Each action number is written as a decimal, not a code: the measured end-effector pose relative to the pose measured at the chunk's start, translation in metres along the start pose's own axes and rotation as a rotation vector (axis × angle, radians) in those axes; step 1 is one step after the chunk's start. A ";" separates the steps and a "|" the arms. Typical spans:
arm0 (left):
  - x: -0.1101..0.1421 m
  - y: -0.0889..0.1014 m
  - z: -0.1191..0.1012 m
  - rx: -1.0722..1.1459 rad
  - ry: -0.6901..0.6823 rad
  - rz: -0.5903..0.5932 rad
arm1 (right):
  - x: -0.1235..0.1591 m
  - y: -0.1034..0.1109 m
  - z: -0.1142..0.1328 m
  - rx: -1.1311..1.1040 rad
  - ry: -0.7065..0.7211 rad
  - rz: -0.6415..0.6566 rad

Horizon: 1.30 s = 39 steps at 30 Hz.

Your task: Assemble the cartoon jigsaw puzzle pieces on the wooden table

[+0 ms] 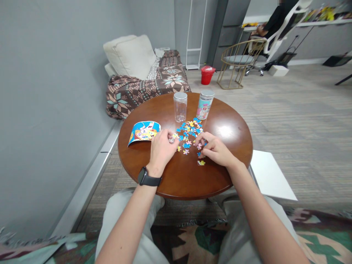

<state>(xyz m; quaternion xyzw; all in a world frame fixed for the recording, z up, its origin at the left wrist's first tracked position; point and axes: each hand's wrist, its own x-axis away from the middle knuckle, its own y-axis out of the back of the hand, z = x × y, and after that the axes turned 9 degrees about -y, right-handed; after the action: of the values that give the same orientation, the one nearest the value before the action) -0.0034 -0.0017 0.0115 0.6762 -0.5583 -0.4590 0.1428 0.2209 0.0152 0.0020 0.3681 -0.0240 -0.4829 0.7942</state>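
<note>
Puzzle pieces [187, 145] lie between the left hand [162, 146] (pinching one) and half-curled right hand [217, 150], hold unclear.

A plain grey wall [55, 91] runs close along the left, down to a pale skirting [89, 192], and meets a grey far wall [152, 16]. Tucked in that corner is a sofa [143, 88] with plump cream cushions [134, 55] and a brown patterned throw [173, 79]. Past it I see a white rack [192, 67], a tall dark cabinet [229, 16] and a red bin [206, 76] on the streaky grey floor [288, 117]. Over to the right stand a gold wire chair [238, 59], an office chair [292, 22] and a long grey counter [330, 36] topped with bright clutter [326, 14]. Nearest, light glares off the right side of a round brown table [178, 181]; a patterned rug [209, 238] shows below.
</note>
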 end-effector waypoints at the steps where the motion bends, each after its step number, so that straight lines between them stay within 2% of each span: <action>1: 0.000 0.000 0.000 0.003 -0.006 -0.001 | 0.000 0.000 0.000 0.004 -0.011 -0.024; 4: -0.001 0.000 -0.001 0.005 -0.020 0.007 | 0.001 0.000 0.001 -0.049 -0.016 -0.040; 7: 0.000 0.000 -0.001 0.006 -0.017 0.026 | 0.001 0.001 0.003 -0.161 0.025 0.096; 10: 0.000 0.000 -0.001 0.002 -0.011 0.036 | 0.000 0.001 0.004 -0.179 0.046 0.208; 12: 0.000 0.000 -0.001 -0.006 -0.009 0.037 | 0.000 0.000 0.002 -0.134 0.015 0.156; 18: 0.000 0.000 -0.001 0.008 -0.022 0.050 | 0.000 -0.004 -0.009 0.115 -0.123 -0.195; 21: 0.000 -0.001 0.000 0.027 -0.073 0.063 | -0.001 -0.006 -0.010 0.162 -0.129 -0.268; 29: 0.000 0.000 -0.004 0.135 -0.370 0.163 | -0.003 -0.011 -0.005 0.174 -0.047 -0.297; 32: 0.001 0.003 -0.007 0.101 -0.470 0.216 | -0.003 -0.012 -0.003 0.167 0.016 -0.236; 35: 0.001 0.004 -0.009 0.076 -0.500 0.244 | -0.003 -0.013 0.000 0.170 0.067 -0.164; 39: 0.001 0.002 -0.009 0.061 -0.433 0.234 | -0.004 -0.013 -0.001 0.166 0.046 -0.157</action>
<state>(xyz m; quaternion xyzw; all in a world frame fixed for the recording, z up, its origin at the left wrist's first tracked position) 0.0024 -0.0060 0.0168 0.4969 -0.6640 -0.5563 0.0515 0.2096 0.0156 -0.0054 0.4446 -0.0168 -0.5313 0.7210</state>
